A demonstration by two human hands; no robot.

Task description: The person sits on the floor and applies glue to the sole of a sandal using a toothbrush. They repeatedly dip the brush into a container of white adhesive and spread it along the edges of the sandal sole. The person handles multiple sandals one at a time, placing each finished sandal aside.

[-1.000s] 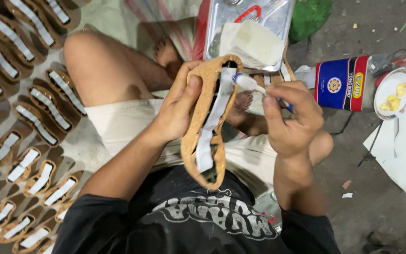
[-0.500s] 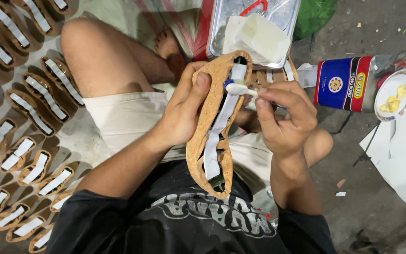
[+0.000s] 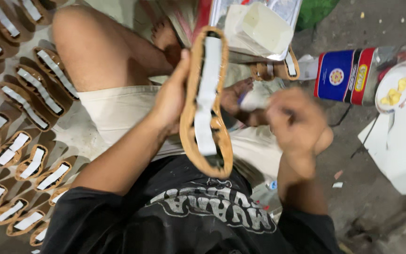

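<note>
Here, in the head view, the left hand [image 3: 172,101] holds a brown sole [image 3: 206,101] upright over the lap, thumb on its edge; a white strip [image 3: 206,94] runs down its middle. The right hand [image 3: 294,124] is blurred, just right of the sole, fingers curled together (I cannot tell what they pinch). Many similar soles [image 3: 24,122] lie in rows on the floor at left. A blue and red can [image 3: 348,75] lies at right, beside a white lid [image 3: 395,87].
</note>
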